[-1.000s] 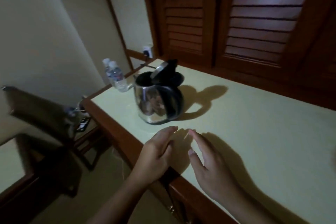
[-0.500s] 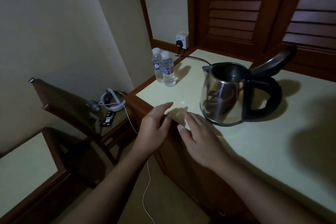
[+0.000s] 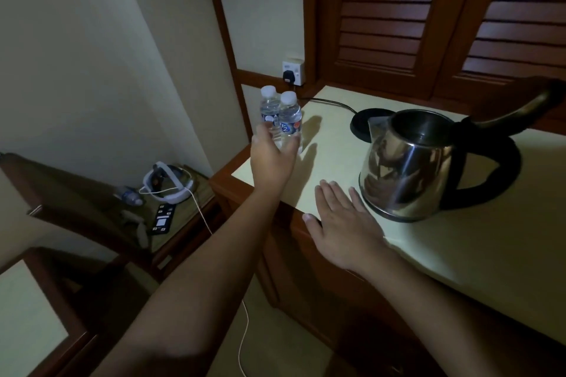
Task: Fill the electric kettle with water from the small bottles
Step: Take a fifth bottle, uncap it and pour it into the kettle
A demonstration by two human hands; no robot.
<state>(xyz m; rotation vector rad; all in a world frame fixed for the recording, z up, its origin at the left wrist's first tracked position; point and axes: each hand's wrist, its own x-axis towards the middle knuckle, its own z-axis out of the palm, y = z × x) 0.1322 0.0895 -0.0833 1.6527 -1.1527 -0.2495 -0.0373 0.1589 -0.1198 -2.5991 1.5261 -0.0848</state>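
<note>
Left hand (image 3: pixel 271 159) at two upright bottles (image 3: pixel 291 122), caps (image 3: pixel 288 97) pointing up.

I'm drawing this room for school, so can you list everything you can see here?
water bottles: two, clear, white caps, counter's left corner
kettle: one, steel, black handle, lid open, on the counter
kettle base: one, black, behind the kettle
counter: one, cream top
wall socket: one, white, black plug in it
louvred doors: two, brown, behind the counter
headset: one, white, on the side table
small device: one, black, beside the headset
left hand: one, at the bottles
right hand: one, flat on the counter
</note>
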